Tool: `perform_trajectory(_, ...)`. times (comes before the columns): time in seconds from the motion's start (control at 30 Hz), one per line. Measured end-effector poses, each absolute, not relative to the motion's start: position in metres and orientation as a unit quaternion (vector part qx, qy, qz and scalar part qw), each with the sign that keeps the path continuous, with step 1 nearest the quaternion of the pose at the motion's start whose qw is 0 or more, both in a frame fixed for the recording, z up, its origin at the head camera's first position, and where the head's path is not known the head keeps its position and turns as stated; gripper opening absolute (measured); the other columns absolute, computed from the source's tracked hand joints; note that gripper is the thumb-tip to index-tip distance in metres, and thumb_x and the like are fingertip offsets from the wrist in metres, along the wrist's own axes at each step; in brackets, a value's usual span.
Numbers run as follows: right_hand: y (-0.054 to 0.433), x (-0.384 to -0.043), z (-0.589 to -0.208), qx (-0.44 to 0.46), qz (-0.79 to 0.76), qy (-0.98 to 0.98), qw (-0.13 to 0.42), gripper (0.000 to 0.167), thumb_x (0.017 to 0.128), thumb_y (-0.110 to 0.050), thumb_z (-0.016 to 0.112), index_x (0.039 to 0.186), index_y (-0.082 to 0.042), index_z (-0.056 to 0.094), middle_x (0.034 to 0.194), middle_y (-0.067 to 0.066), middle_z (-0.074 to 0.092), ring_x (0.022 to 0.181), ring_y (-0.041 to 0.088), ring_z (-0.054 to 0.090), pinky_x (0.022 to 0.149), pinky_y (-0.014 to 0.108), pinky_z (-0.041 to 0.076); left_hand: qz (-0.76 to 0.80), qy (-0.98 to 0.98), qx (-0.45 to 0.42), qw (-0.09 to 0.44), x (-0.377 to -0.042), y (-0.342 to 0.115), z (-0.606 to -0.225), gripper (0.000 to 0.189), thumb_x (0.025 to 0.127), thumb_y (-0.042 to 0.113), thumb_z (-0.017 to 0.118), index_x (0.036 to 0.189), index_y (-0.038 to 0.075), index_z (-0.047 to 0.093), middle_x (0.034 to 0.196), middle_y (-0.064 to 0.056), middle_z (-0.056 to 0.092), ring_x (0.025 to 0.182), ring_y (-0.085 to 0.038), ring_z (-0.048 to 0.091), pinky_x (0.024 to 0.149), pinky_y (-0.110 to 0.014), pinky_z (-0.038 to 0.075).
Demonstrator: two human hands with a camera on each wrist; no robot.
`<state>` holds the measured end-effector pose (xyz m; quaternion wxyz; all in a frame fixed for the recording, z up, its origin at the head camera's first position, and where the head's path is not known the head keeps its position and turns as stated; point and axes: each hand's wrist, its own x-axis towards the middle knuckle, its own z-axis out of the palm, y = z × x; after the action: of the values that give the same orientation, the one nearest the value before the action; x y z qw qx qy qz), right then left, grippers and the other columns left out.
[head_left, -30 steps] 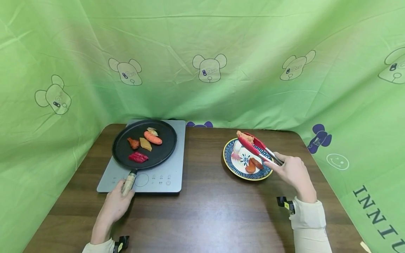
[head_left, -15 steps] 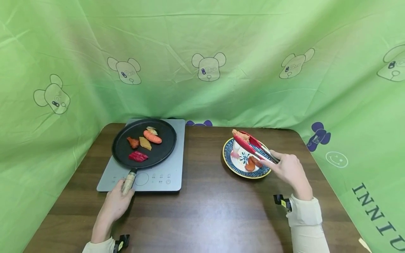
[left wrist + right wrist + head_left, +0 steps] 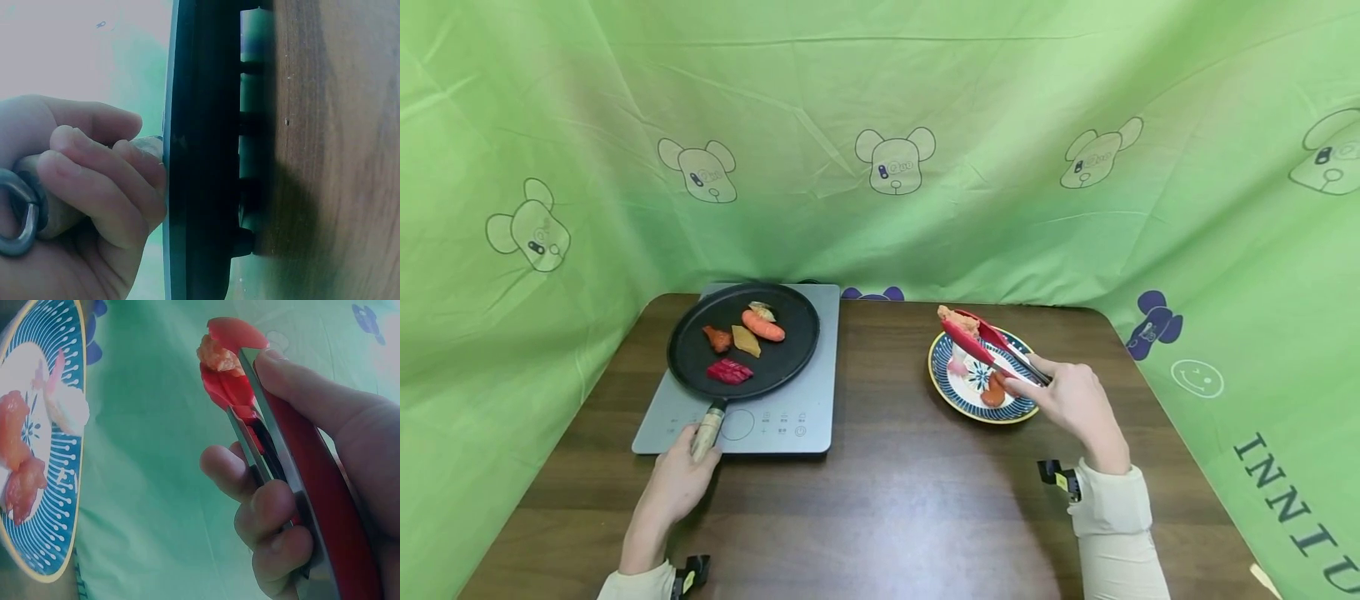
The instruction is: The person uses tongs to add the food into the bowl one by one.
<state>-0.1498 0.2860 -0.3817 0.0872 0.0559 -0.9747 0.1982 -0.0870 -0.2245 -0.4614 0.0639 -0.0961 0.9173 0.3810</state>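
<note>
Left hand (image 3: 677,479) wrapped round the pale handle (image 3: 707,433) of the black pan (image 3: 793,354); left wrist view shows its fingers curled in close on the grip, a metal ring at the handle's end. Pan sits on a grey cooktop (image 3: 822,408), left side of the wooden table (image 3: 887,508). In the pan, well within its rim: orange sausage (image 3: 763,326), pale leafy-looking piece (image 3: 762,311) touching it, tan slab (image 3: 746,341), reddish-brown morsel (image 3: 717,338), deep red piece (image 3: 729,372). Right hand (image 3: 1078,408) holds red-and-metal tongs (image 3: 967,344) — thumb on one arm, fingers curled about the other. Tong tips nearly together, a crumbly light-brown piece (image 3: 958,320) between them, held raised, near the far rim of the blue-patterned plate (image 3: 953,403). On that plate: glossy brown pieces (image 3: 25,487) and a white-and-pink item (image 3: 69,407). Green printed cloth (image 3: 880,242) behind.
</note>
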Motion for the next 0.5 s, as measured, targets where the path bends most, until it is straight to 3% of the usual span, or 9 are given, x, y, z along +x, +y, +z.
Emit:
perform_trajectory(0.33,0.274,-0.154,-0.383,0.078,0.201,-0.97,0.113,0.064,0.08,-0.048,0.071,0.12,0.001,0.063,0.103,0.032,0.061,0.085,0.038,0.062,0.072,0.051,0.045,0.384,0.917,-0.088,0.059,-0.087,-0.225,-0.46,0.057,0.094,0.023,0.05,0.139,-0.002,0.028,0.093,-0.022,0.053,0.065,-0.023,0.048,0.051,-0.035,0.038)
perform_trajectory(0.5,0.267,-0.158,-0.383,0.083,0.205,-0.968,0.116,0.062,0.079,-0.046,0.073,0.119,0.0,0.064,0.068,0.02,0.063,0.073,0.03,0.057,0.066,0.044,0.043,0.382,0.918,-0.092,0.063,-0.088,-0.225,-0.459,0.059,0.094,0.024,0.05,0.141,-0.003,0.025,0.103,-0.027,0.053,0.07,-0.025,0.05,0.053,-0.035,0.039)
